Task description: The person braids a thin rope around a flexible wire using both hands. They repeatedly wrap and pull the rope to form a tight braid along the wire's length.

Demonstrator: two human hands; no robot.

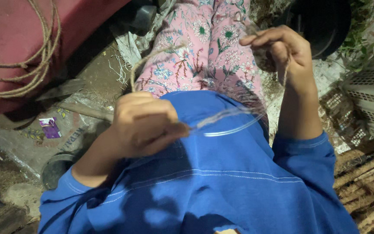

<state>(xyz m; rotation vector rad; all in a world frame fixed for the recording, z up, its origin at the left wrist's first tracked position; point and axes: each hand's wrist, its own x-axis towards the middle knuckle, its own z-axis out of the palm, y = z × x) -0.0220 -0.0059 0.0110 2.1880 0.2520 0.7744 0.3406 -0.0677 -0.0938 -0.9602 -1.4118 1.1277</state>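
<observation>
A thin strand of cord (228, 116) runs between the two hands, its long axis going roughly from lower left to upper right across the lap. The left hand (146, 125) is curled into a loose fist and pinches one end of the cord between thumb and fingers; from the top of that fist a stiffer length of the same fibre arches up and to the right over the floral trousers (204, 47). The right hand (284, 47) is raised higher and farther out, its fingers pressed together around the other end, with a few fibres hanging down beside the wrist. The middle of the cord is blurred, so its exact thickness cannot be told. Both arms wear blue sleeves (221, 186).

On the ground at the left lies a small flat purple packet (49, 128), rectangular, resting on a worn printed mat (61, 130). Above it a coil of brown rope (31, 65) lies on a red surface (9, 30). A dark round bowl (57, 167) sits near the left elbow.

At the right edge stands a white slatted crate (371, 99), and below it a stack of coarse brown coir (364, 186). The ground is bare earth strewn with loose fibres, lit harshly from above.
</observation>
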